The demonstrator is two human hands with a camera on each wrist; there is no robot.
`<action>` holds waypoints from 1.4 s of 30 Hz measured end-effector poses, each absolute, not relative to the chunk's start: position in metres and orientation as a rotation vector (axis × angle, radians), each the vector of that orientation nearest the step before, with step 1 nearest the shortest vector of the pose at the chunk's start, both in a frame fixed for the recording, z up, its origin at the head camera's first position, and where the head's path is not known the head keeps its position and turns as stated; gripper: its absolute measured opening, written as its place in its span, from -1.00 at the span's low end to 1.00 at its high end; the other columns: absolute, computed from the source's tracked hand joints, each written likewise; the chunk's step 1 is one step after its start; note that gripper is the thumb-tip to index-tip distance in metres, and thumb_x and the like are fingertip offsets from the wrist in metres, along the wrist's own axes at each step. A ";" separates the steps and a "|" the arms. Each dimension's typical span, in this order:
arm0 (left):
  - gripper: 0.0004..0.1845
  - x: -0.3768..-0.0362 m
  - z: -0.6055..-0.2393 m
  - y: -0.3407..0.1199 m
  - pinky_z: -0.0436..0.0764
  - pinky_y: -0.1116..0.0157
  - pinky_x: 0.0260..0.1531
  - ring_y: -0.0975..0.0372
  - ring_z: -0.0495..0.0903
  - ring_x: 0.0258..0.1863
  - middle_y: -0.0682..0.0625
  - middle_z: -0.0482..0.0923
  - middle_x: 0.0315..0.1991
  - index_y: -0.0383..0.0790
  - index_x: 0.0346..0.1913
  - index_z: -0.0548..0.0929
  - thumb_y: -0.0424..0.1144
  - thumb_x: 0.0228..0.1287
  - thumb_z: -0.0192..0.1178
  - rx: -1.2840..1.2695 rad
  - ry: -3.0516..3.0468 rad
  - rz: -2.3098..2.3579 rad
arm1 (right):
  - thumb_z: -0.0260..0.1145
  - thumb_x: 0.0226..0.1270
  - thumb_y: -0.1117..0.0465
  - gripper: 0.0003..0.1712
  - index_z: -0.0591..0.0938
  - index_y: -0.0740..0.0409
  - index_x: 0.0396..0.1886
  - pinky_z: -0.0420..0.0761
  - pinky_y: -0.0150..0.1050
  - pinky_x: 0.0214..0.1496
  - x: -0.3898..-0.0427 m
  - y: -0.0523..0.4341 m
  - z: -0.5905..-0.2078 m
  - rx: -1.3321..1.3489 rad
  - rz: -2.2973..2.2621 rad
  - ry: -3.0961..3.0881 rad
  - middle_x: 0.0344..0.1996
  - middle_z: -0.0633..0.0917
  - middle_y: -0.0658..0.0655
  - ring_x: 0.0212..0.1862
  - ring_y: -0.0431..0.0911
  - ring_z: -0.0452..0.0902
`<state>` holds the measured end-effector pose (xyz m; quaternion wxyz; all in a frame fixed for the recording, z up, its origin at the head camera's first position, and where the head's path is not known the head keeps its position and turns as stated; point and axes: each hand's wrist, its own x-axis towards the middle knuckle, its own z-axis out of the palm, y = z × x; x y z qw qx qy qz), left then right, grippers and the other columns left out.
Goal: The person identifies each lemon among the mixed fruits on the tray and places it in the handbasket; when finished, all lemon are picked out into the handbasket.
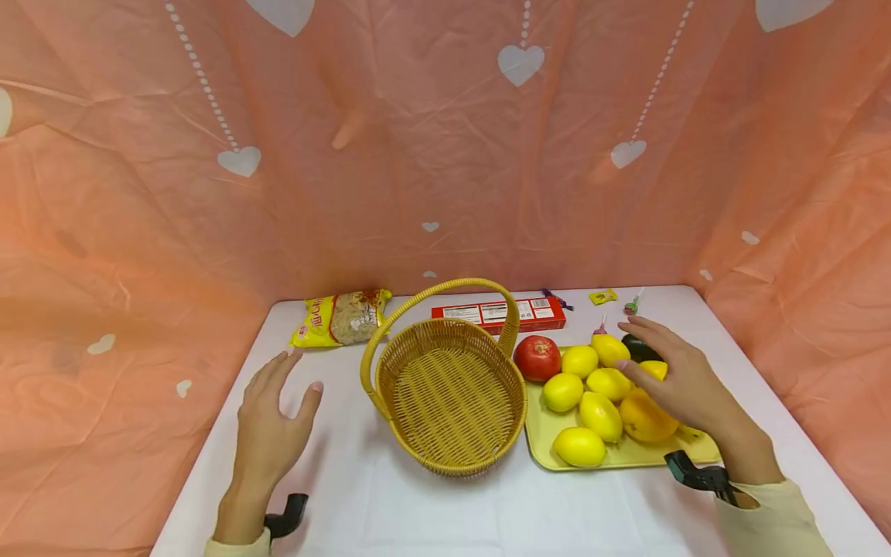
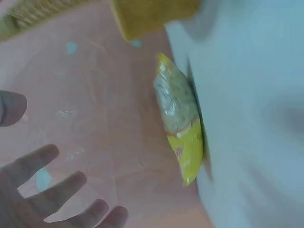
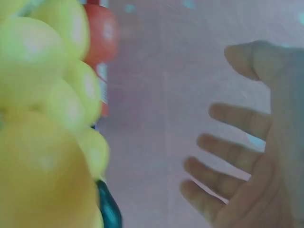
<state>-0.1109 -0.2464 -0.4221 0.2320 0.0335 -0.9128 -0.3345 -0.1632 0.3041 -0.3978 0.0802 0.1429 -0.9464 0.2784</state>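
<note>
My left hand [image 1: 270, 433] hovers over the table left of the wicker basket [image 1: 455, 406], fingers spread and holding nothing. Beyond it lies a yellow snack bag [image 2: 180, 118] with a see-through window. My right hand [image 1: 685, 383] is held above the right side of a yellow tray [image 1: 539, 452], its fingers apart and nothing in them. Several lemons [image 1: 580, 446] fill the tray, with an orange-yellow bell pepper [image 1: 647, 418] beside them. A red pomegranate [image 1: 537, 358] sits at the tray's back left corner. Partly hidden behind the right hand is a dark eggplant-like thing [image 3: 109, 209].
Behind the basket, whose tall handle arches up, lies a red box [image 1: 501, 313]. Small wrapped candies lie at the back right, among them a yellow packet [image 1: 602, 296] and a green lollipop [image 1: 633, 304]. A pink heart-patterned curtain [image 1: 445, 155] surrounds the white table [image 1: 480, 518].
</note>
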 end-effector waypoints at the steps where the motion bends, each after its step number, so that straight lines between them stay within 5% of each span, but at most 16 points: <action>1: -0.45 -0.105 -0.424 -0.242 0.49 -0.18 0.55 -0.24 0.41 0.56 -0.28 0.51 0.53 -0.22 0.46 0.64 -0.21 0.47 0.39 0.125 -2.450 -0.969 | 0.44 0.57 -0.02 -0.28 0.51 0.06 0.61 0.45 0.64 0.39 -0.160 0.311 -0.396 0.418 0.856 -2.802 0.61 0.44 0.33 0.53 0.47 0.36; 3: -0.50 -0.094 -0.429 -0.234 0.60 0.23 0.49 -0.08 0.54 0.50 -0.18 0.63 0.45 -0.18 0.39 0.72 -0.29 0.42 0.44 0.170 -2.330 -1.054 | 0.46 0.57 0.02 -0.37 0.59 -0.02 0.55 0.63 0.15 0.49 -0.155 0.326 -0.396 0.383 0.909 -2.765 0.53 0.58 0.22 0.49 0.13 0.52; 5: -0.52 -0.082 -0.435 -0.223 0.60 0.57 0.30 0.16 0.62 0.43 -0.06 0.71 0.37 -0.17 0.33 0.77 -0.39 0.37 0.48 0.188 -2.216 -1.149 | 0.47 0.57 0.08 -0.44 0.65 -0.03 0.50 0.62 -0.40 0.37 -0.149 0.341 -0.396 0.353 0.979 -2.730 0.42 0.68 -0.06 0.37 -0.25 0.58; 8: -0.52 -0.066 -0.448 -0.205 0.63 0.64 0.22 0.41 0.64 0.34 0.06 0.76 0.27 -0.27 0.28 0.78 -0.53 0.31 0.48 0.167 -2.078 -1.309 | 0.45 0.59 0.15 -0.50 0.68 0.06 0.45 0.36 -0.85 0.05 -0.142 0.361 -0.401 0.312 1.065 -2.710 0.21 0.67 -0.49 0.16 -0.72 0.42; 10: -0.50 -0.057 -0.457 -0.190 0.69 0.58 0.20 0.46 0.66 0.28 0.12 0.77 0.24 -0.31 0.28 0.78 -0.61 0.28 0.47 0.165 -2.008 -1.431 | 0.44 0.59 0.19 -0.51 0.67 0.18 0.43 0.38 -0.85 0.02 -0.138 0.371 -0.405 0.289 1.112 -2.696 0.11 0.60 -0.65 0.12 -0.78 0.41; 16: -0.37 -0.039 -0.481 -0.144 0.77 0.48 0.15 0.36 0.67 0.26 0.18 0.63 0.33 -0.21 0.35 0.72 -0.62 0.21 0.53 0.239 -2.005 -1.615 | 0.48 0.53 0.26 -0.51 0.68 0.30 0.37 0.48 -0.84 -0.01 -0.126 0.385 -0.428 0.182 1.165 -2.656 0.00 0.61 -0.67 0.06 -0.79 0.48; 22: -0.34 -0.035 -0.493 -0.116 0.82 0.33 0.16 0.18 0.69 0.30 -0.11 0.59 0.42 -0.24 0.39 0.69 -0.56 0.20 0.57 0.291 -2.005 -1.787 | 0.55 0.49 0.14 -0.45 0.69 0.29 0.36 0.48 -0.84 -0.16 -0.109 0.395 -0.453 -0.076 1.156 -2.679 -0.08 0.49 -0.78 -0.09 -0.84 0.43; 24: -0.38 -0.036 -0.495 -0.110 0.83 0.30 0.17 0.18 0.71 0.29 -0.18 0.58 0.43 -0.31 0.36 0.70 -0.56 0.21 0.56 0.310 -1.966 -1.855 | 0.57 0.48 0.06 -0.37 0.67 0.31 0.38 0.52 -0.82 -0.22 -0.108 0.396 -0.458 -0.172 1.146 -2.702 -0.05 0.62 -0.63 -0.15 -0.84 0.41; 27: -0.44 -0.038 -0.498 -0.102 0.82 0.29 0.18 0.17 0.75 0.26 -0.21 0.56 0.45 -0.38 0.32 0.72 -0.54 0.23 0.55 0.340 -1.914 -1.922 | 0.55 0.48 -0.13 -0.20 0.61 0.31 0.46 0.57 -0.77 -0.29 -0.110 0.392 -0.464 -0.315 1.129 -2.779 0.14 0.82 -0.03 -0.22 -0.85 0.34; 30: -0.45 -0.041 -0.500 -0.096 0.80 0.31 0.20 0.18 0.75 0.25 -0.23 0.52 0.48 -0.41 0.31 0.72 -0.52 0.23 0.57 0.355 -1.894 -1.934 | 0.51 0.47 -0.26 -0.10 0.58 0.29 0.51 0.60 -0.75 -0.33 -0.112 0.386 -0.469 -0.428 1.142 -2.828 0.36 0.65 0.47 -0.26 -0.85 0.30; 35: -0.45 -0.046 -0.502 -0.091 0.71 0.42 0.28 0.32 0.68 0.30 -0.17 0.52 0.50 -0.33 0.31 0.75 -0.44 0.26 0.60 0.404 -1.938 -1.867 | 0.51 0.47 -0.26 -0.10 0.56 0.26 0.53 0.58 -0.76 -0.34 -0.116 0.382 -0.474 -0.483 1.160 -2.818 0.42 0.57 0.55 -0.28 -0.78 0.36; 42: -0.44 -0.045 -0.505 -0.089 0.69 0.34 0.30 -0.07 0.59 0.43 -0.26 0.47 0.53 -0.42 0.34 0.69 -0.51 0.28 0.55 0.354 -1.872 -1.938 | 0.53 0.49 -0.15 -0.10 0.49 0.30 0.57 0.51 -0.82 -0.35 -0.113 0.382 -0.478 -0.464 1.135 -2.808 0.40 0.53 0.63 -0.29 -0.86 0.25</action>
